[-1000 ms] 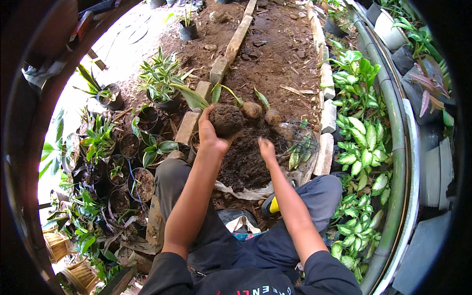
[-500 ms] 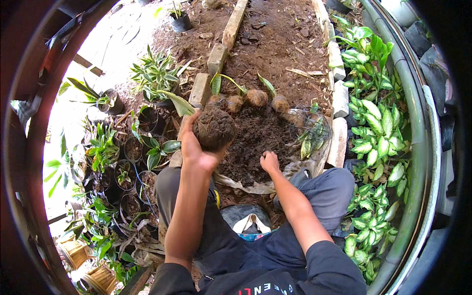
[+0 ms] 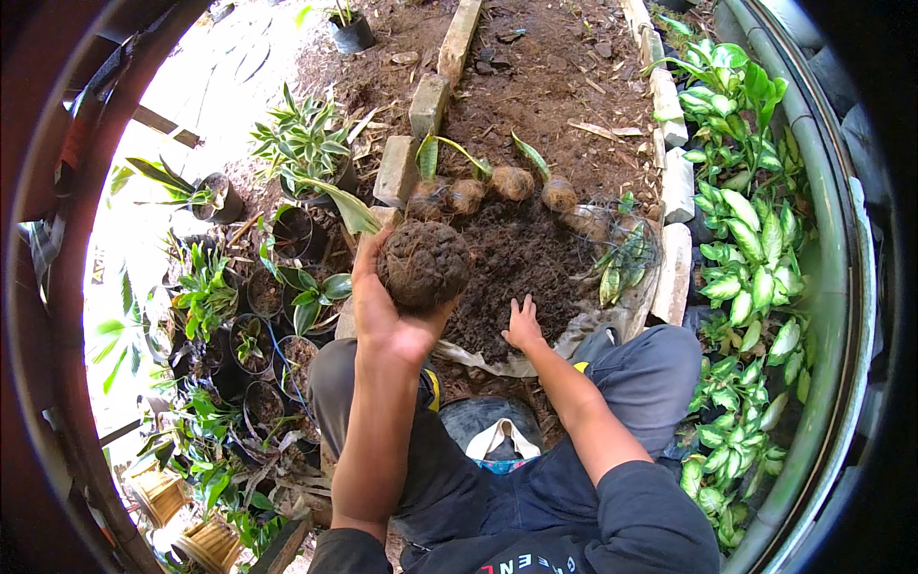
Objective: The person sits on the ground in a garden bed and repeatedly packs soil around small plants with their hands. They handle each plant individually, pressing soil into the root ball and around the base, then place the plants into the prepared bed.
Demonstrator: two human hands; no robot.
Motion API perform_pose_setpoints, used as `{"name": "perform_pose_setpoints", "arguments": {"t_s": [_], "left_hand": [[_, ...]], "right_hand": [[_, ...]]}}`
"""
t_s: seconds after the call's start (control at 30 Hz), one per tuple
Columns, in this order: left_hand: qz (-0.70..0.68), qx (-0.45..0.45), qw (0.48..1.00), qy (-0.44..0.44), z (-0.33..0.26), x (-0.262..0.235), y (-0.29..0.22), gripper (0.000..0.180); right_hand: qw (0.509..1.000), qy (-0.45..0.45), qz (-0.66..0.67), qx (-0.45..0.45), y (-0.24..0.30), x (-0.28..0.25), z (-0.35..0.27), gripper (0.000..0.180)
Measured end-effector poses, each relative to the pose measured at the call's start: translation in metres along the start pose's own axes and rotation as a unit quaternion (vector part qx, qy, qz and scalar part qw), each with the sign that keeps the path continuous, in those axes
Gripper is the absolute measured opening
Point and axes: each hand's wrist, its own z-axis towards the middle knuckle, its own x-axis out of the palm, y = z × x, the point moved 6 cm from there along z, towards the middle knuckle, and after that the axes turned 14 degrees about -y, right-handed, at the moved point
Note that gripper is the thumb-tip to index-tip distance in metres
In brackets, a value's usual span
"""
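My left hand (image 3: 384,320) is wrapped from below around a dark ball of soil (image 3: 424,266) with fibres on its surface. A pale-edged green leaf (image 3: 346,208) sticks out behind it to the left. My right hand (image 3: 523,327) rests, fingers apart, at the near edge of a heap of loose dark soil (image 3: 521,253), holding nothing. That heap lies on a pale, dirty sheet (image 3: 579,337) in front of my knees. Past the heap, several brown fibre-wrapped balls (image 3: 513,184) stand in a row, some with a single long leaf.
Green potted plants (image 3: 277,359) crowd the left side. Pale blocks (image 3: 397,170) and a wooden plank (image 3: 461,38) edge the soil bed. At the heap's right lies a netted bundle with leaves (image 3: 626,253). Variegated leafy plants (image 3: 751,249) line the right, beside a green pole (image 3: 813,316).
The fingers of my right hand were curled at the soil and are now spread. My left hand still holds the soil ball, which appears slightly lower and nearer. The whole view has shifted a little.
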Motion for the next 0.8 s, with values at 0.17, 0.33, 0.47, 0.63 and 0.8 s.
{"name": "perform_pose_setpoints", "arguments": {"t_s": [0.17, 0.33, 0.47, 0.63, 0.8], "left_hand": [[-0.008, -0.010, 1.000, -0.002, -0.001, 0.000, 0.002, 0.037], [-0.010, -0.023, 1.000, -0.005, -0.001, -0.004, 0.004, 0.037], [-0.014, -0.027, 1.000, 0.000, 0.000, -0.005, 0.002, 0.037], [-0.022, -0.031, 0.999, 0.005, -0.001, -0.007, 0.000, 0.036], [-0.022, -0.025, 0.999, 0.002, -0.002, -0.007, -0.003, 0.035]], "right_hand": [[0.997, -0.079, -0.014, 0.012, -0.001, 0.001, 0.005, 0.094], [0.996, -0.077, -0.022, -0.030, 0.013, 0.004, 0.008, 0.090], [0.993, -0.093, 0.065, 0.014, 0.015, -0.005, 0.017, 0.086], [0.989, -0.124, 0.065, 0.036, 0.014, -0.022, 0.027, 0.063], [0.996, -0.087, 0.032, 0.011, 0.020, -0.024, 0.027, 0.056]]}}
